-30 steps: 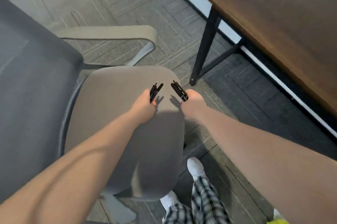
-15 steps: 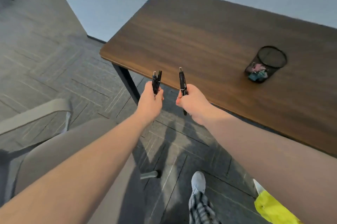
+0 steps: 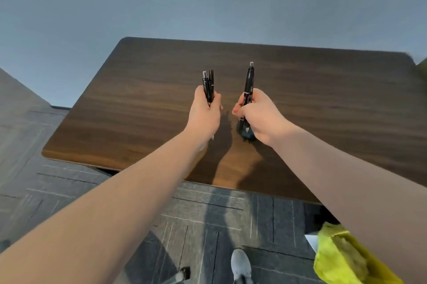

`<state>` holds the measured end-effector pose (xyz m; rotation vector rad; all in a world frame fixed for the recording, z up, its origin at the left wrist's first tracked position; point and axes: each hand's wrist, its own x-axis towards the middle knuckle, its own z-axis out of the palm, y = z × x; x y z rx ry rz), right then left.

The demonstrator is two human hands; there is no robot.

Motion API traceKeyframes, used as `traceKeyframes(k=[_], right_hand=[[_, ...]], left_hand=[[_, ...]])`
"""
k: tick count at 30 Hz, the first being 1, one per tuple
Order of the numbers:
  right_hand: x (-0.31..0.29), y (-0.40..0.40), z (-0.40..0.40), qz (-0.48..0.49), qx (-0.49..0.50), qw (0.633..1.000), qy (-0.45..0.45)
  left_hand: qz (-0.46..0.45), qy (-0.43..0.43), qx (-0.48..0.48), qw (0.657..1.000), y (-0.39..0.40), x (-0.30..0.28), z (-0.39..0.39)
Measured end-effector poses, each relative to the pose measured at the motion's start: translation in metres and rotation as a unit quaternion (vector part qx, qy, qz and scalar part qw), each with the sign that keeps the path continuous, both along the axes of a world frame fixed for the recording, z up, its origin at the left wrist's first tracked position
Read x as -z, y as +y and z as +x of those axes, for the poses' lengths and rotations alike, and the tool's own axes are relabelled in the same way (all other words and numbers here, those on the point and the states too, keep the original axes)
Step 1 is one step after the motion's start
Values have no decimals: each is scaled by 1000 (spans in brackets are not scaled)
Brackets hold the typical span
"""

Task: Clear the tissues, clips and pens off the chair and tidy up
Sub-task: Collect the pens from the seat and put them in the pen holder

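Both hands now reach over the table (image 3: 143,108), left hand (image 3: 204,114) gripping two pens (image 3: 208,85), right hand (image 3: 258,115) one pen (image 3: 249,85).

A dark wood-grain table (image 3: 143,98) stands on grey patterned carpet (image 3: 69,191).

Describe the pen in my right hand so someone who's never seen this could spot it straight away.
Find the dark wooden table against the grey wall. Two hands are raised above its near half; the right hand holds a single black pen upright, silver button on top, tip down. The left hand grips a shorter-looking bundle of black pens instead.
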<state>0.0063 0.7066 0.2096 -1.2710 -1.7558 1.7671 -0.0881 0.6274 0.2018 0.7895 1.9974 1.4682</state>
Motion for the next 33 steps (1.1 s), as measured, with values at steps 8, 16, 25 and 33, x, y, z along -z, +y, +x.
traceKeyframes(k=[8,16,25,33], right_hand=[[5,70,12,11,82,996,28],[25,93,14,2,78,996,38],[43,89,21,56,33,998,-10],[45,83,24,118,-1,992,-50]], left_hand=[[38,-44,22,998,83,-3,15],[19,-40,40,998,116,17,23],[-39,-12,50,998,117,33,25],[-83,23,53,995,107,40,32]])
